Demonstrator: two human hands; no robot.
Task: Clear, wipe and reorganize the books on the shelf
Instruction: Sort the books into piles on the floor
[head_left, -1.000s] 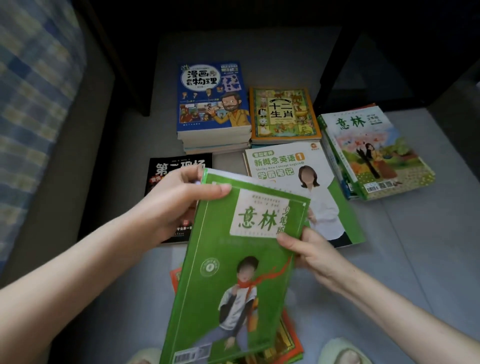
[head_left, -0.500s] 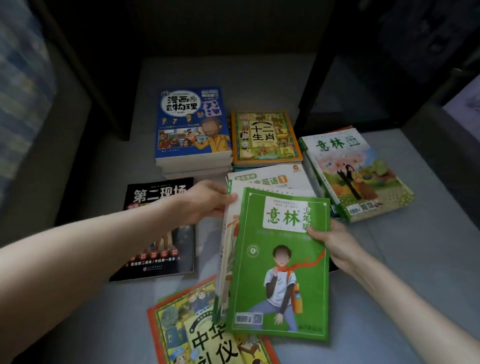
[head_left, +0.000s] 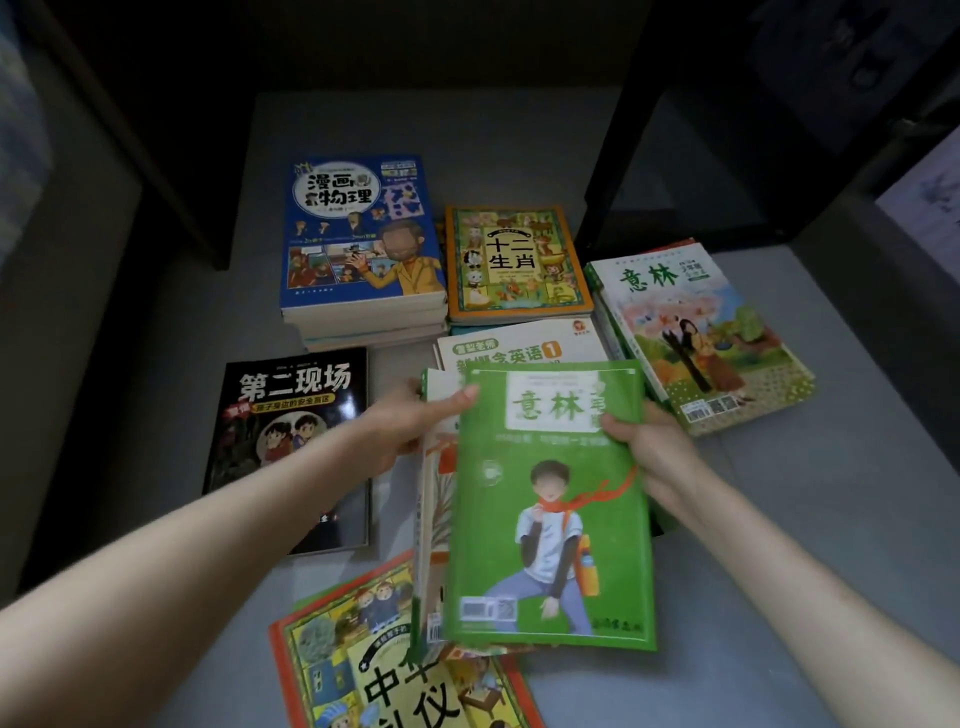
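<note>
Holding the green Yilin magazine (head_left: 550, 499) face up, you have one hand on each of its long edges, above the middle of the grey floor (head_left: 831, 519). Your left hand (head_left: 410, 421) has its thumb on the cover's upper left corner and its fingers clamped under a second magazine (head_left: 434, 499), which shows along the green one's left side. Your right hand (head_left: 649, 447) grips the right edge, thumb on the cover, fingers hidden beneath. The magazines overlap the New Concept English book (head_left: 519, 345) behind them and the orange-bordered picture book (head_left: 363, 665) at the floor's near edge. A black paperback (head_left: 296, 415) lies flat just left of your left hand, partly under your forearm. Toward the far edge are a stack topped by the blue comic physics book (head_left: 358, 234) and, beside it, the zodiac book (head_left: 514, 260). A stack of Yilin issues (head_left: 696, 332) lies at the right, near the black shelf frame (head_left: 613, 182).
</note>
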